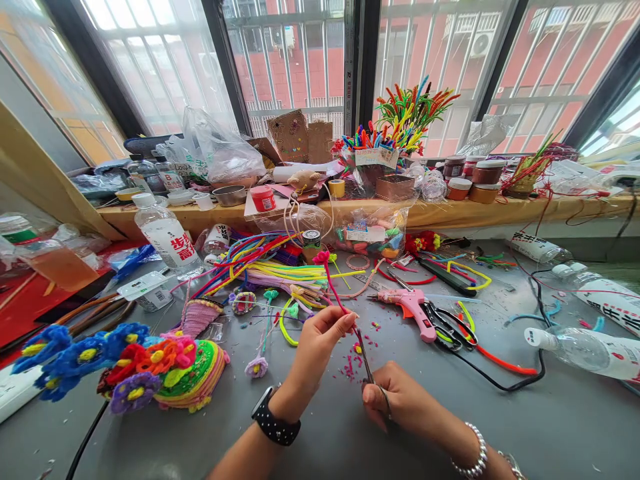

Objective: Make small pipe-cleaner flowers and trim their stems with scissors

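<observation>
My left hand point(327, 337) pinches a magenta pipe cleaner point(334, 287), which rises up and left to a small pink flower-like tip point(323, 257). In my right hand point(395, 397) is a pair of scissors point(367, 357), fingers wrapped round the handles. The blades point up and reach the lower end of the pipe cleaner beside my left fingertips. Whether they are cutting into it I cannot tell. Pink and yellow fuzz clippings point(350, 367) lie on the grey table point(320, 440) beneath the blades.
Blue, red and purple pipe-cleaner flowers point(100, 360) stand at left. A bundle of pipe cleaners point(280, 273) lies behind my hands. To the right are a pink glue gun point(407, 307), black-handled pliers point(450, 327), a black cable point(500, 383) and plastic bottles point(590, 350). Jars point(487, 172) line the sill.
</observation>
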`<action>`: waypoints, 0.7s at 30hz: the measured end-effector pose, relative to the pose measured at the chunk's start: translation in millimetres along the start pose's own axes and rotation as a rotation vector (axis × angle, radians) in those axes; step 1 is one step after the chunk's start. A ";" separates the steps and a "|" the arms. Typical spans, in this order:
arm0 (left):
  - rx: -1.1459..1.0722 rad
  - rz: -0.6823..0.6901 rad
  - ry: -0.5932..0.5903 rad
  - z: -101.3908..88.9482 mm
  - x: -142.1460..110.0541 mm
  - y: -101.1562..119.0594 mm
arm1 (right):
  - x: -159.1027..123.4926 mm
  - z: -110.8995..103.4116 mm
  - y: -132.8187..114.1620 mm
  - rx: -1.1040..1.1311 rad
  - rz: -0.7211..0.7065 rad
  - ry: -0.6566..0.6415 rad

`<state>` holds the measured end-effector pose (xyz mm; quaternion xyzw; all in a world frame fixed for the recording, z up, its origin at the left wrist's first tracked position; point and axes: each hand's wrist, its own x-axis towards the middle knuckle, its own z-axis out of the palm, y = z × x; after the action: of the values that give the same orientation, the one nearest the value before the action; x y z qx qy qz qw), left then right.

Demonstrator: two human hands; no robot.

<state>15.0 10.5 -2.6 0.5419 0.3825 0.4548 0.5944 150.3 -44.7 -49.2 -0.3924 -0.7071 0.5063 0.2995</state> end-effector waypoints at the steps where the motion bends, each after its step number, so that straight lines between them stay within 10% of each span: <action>1: -0.002 0.006 0.002 0.1 -0.1 0.2 | 0.2 -0.1 -0.1 -0.002 0.005 0.003; 21: 0.049 0.000 -0.009 0.8 -1.6 1.1 | -3.3 -1.0 -8.0 -0.062 -0.074 -0.081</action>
<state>15.1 8.8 -1.5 0.5581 0.3911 0.4428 0.5826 150.8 -48.5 -41.4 -0.3541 -0.7480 0.4883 0.2769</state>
